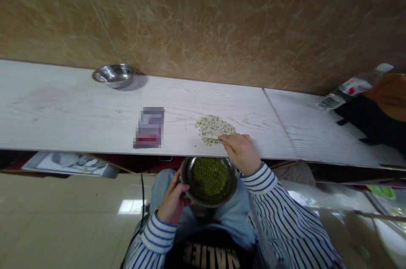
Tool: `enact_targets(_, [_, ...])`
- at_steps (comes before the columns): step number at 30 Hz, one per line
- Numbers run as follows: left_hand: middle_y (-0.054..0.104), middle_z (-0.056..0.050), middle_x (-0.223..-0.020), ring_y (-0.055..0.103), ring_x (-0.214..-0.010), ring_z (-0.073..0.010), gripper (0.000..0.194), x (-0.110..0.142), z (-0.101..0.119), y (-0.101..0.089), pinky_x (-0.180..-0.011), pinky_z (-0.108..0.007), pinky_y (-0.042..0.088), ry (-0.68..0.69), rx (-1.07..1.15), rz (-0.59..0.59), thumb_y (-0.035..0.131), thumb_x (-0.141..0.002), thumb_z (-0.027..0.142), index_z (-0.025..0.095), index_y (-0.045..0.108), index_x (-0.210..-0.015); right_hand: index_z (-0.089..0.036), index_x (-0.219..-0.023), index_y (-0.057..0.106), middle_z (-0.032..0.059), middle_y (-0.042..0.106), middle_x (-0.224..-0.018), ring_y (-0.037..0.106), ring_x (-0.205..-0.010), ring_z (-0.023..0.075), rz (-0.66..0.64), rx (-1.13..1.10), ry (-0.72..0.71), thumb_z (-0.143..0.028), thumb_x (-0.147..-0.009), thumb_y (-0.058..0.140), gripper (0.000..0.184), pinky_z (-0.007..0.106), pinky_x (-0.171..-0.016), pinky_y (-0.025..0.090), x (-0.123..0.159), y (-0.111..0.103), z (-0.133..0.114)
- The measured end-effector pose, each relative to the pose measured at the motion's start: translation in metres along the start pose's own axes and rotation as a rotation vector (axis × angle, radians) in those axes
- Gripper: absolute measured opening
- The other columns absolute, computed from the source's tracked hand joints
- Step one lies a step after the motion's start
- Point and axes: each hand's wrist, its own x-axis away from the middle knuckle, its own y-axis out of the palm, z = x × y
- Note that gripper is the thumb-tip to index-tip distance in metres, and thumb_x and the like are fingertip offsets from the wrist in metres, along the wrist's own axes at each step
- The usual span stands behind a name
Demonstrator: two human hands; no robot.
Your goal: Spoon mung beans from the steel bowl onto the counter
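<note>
My left hand (174, 202) grips the left rim of a stainless steel bowl (233, 180), thumb over the edge. Green mung beans (209, 176) lie inside this bowl, which is over my lap just below the table's front edge. On the table above it, small green and pale bits (215, 125) are spread in a patch. My right hand (241, 152) is closed in a pinch at the near side of that patch. Between its fingertips is a thin pale flat strip (210, 137), whose exact kind I cannot make out.
Against the wall, a second metal bowl (114, 76) stands on the white table (63, 108). A blurred-out flat packet or phone (149, 127) lies left of the bits. At far right are a plastic bottle (352, 87) and a black-and-brown object (377, 116). Shelves run under the tabletop.
</note>
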Motion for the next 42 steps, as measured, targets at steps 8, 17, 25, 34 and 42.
enact_targets(8, [0.061,0.000,-0.094,0.057,-0.070,-0.0164,0.067,0.000,0.001,-0.001,-0.050,-0.027,0.050,0.002,0.016,0.012,0.057,-0.064,0.014,0.031,0.047,-0.129,-0.022,-0.105,0.064,0.0036,0.071,-0.096,0.062,-0.092,0.0158,-0.037,-0.044,-0.041,-0.019,-0.093,0.046,0.022,0.032,-0.080,0.036,0.013,-0.004,-0.016])
enact_targets(17, [0.060,-0.001,-0.095,0.056,-0.072,-0.0165,0.067,0.002,0.001,-0.002,-0.051,-0.026,0.049,0.026,0.015,0.030,0.057,-0.063,0.014,0.029,0.048,-0.128,-0.021,-0.108,0.063,0.0032,0.071,-0.098,0.061,-0.092,0.0159,-0.059,-0.018,-0.053,-0.019,-0.093,0.046,0.023,0.032,-0.078,0.034,0.013,0.003,-0.025])
enact_targets(25, [0.061,-0.001,-0.097,0.057,-0.071,-0.0166,0.071,0.002,0.003,-0.005,-0.051,-0.028,0.050,0.041,0.029,0.035,0.059,-0.062,0.015,0.030,0.047,-0.130,-0.020,-0.105,0.064,0.0039,0.071,-0.093,0.061,-0.084,0.0176,0.004,0.105,0.078,-0.019,-0.090,0.050,0.021,0.031,-0.075,0.033,0.003,0.007,-0.016])
enact_targets(34, [0.061,-0.001,-0.100,0.058,-0.077,-0.0178,0.067,0.003,0.005,-0.008,-0.054,-0.026,0.048,0.010,0.040,0.037,0.058,-0.062,0.013,0.032,0.050,-0.126,-0.021,-0.105,0.064,0.0027,0.071,-0.092,0.061,-0.087,0.0158,-0.012,-0.031,-0.014,-0.021,-0.092,0.048,0.021,0.030,-0.078,0.034,0.003,0.012,-0.034])
enact_targets(42, [0.060,-0.002,-0.094,0.057,-0.071,-0.0167,0.068,0.004,0.006,-0.008,-0.050,-0.027,0.049,0.033,0.021,0.055,0.056,-0.061,0.014,0.030,0.048,-0.126,-0.021,-0.107,0.063,0.0037,0.071,-0.093,0.062,-0.085,0.0168,-0.030,0.049,0.041,-0.021,-0.092,0.047,0.023,0.030,-0.077,0.035,-0.006,0.018,-0.035])
